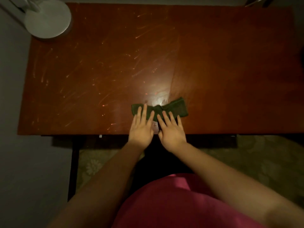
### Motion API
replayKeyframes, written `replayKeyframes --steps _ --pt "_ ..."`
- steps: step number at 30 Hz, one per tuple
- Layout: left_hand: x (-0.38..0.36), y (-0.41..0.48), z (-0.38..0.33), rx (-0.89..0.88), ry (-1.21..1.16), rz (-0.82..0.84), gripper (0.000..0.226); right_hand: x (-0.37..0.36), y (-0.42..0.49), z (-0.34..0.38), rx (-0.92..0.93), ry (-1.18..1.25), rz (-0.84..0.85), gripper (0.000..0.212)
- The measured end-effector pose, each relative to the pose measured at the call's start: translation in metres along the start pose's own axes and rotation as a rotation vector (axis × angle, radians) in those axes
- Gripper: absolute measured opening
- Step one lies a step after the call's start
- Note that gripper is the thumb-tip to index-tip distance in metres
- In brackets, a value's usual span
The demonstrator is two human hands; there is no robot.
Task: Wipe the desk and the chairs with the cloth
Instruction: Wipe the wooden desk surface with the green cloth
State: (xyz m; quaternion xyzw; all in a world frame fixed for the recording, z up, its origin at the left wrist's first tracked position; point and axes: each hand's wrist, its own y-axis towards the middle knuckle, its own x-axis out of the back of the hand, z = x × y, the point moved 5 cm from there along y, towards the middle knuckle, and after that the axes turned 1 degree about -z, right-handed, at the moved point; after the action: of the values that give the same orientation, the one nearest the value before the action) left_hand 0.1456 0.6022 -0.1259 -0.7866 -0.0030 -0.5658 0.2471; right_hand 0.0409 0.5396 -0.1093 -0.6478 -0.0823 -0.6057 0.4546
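A dark green cloth (178, 107), bunched in its middle like a bow, lies on the reddish-brown desk (115, 66) close to the front edge. My left hand (142, 129) lies flat with straight fingers, its fingertips on the cloth's left end. My right hand (171, 130) lies flat beside it, fingers straight, fingertips on the cloth's middle and right part. The desk top shows many pale streaks and scratches on its left half and a bright glare spot just beyond the cloth. No chair is clearly visible.
A round white lamp base (47, 18) stands on the desk's far left corner. A dark desk frame and leg (73, 163) run below the front edge. A patterned carpet (256, 160) covers the floor on the right; a grey wall lies on the left.
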Motion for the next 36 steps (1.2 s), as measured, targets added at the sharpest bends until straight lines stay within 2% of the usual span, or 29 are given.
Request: replayKeyframes --steps 4,9,11,13,15,19,21,25,28,31,36 --pt "-0.032 -0.039 -0.008 0.016 -0.128 -0.020 0.087 -0.027 -0.041 0.000 0.008 -0.029 0.016 0.069" --pt "-0.016 -0.020 -0.007 0.011 -0.119 0.036 0.067 -0.005 0.002 -0.005 0.002 -0.028 -0.023 0.063" --pt "-0.004 -0.003 -0.003 0.045 -0.106 0.099 0.065 0.011 0.024 -0.005 -0.017 0.012 -0.028 0.059" --pt "0.008 0.007 -0.005 0.078 -0.094 0.083 0.064 0.019 0.032 -0.002 -0.042 0.042 -0.032 0.057" --pt "0.013 0.004 -0.011 0.099 -0.078 0.048 0.059 0.017 0.023 0.001 -0.052 0.055 -0.046 0.057" --pt "-0.007 -0.023 -0.020 0.112 -0.018 -0.018 0.063 -0.007 -0.023 0.003 0.042 0.047 -0.134 0.050" --pt "-0.015 -0.027 -0.020 0.085 -0.046 0.022 0.058 -0.015 -0.028 -0.006 0.058 0.051 -0.173 0.046" --pt "-0.007 -0.015 -0.014 0.092 -0.107 0.027 0.075 -0.014 -0.005 -0.022 0.031 0.054 -0.174 0.059" --pt "0.001 0.008 -0.006 0.068 -0.070 0.021 0.064 -0.012 0.025 -0.027 0.105 0.059 -0.077 0.065" --pt "0.024 0.044 0.000 0.091 -0.032 -0.018 0.059 0.007 0.067 -0.034 0.127 0.057 -0.087 0.067" --pt "0.051 0.091 0.009 0.178 0.089 0.116 0.062 0.025 0.106 -0.031 0.074 0.095 -0.085 0.065"
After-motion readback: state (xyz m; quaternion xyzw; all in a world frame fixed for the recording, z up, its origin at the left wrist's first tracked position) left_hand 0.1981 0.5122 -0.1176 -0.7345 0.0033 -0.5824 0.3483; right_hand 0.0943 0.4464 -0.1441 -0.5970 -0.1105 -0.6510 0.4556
